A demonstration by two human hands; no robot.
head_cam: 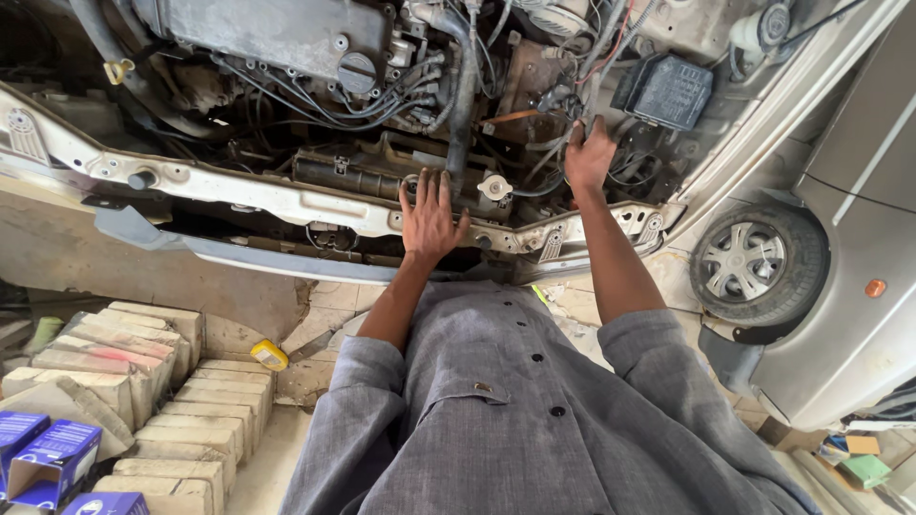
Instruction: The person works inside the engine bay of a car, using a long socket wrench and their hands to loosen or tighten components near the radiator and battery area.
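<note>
I stand in front of an open car engine bay with the front panel off. My left hand [430,217] lies flat, fingers spread, on the white front crossmember [248,191], just left of a white radiator cap [494,187]. My right hand [589,154] reaches deeper into the bay among black hoses and wires, its fingers curled around something I cannot make out. A black hose [462,86] runs down between the two hands. Above lies the grey engine cover [277,33] with its round black filler cap [357,72].
A black fuse box [668,91] sits at the upper right. A silver car's wheel [759,264] stands to the right. Stacked stone blocks [143,381], blue boxes [52,458] and a yellow object [270,355] lie on the floor at left.
</note>
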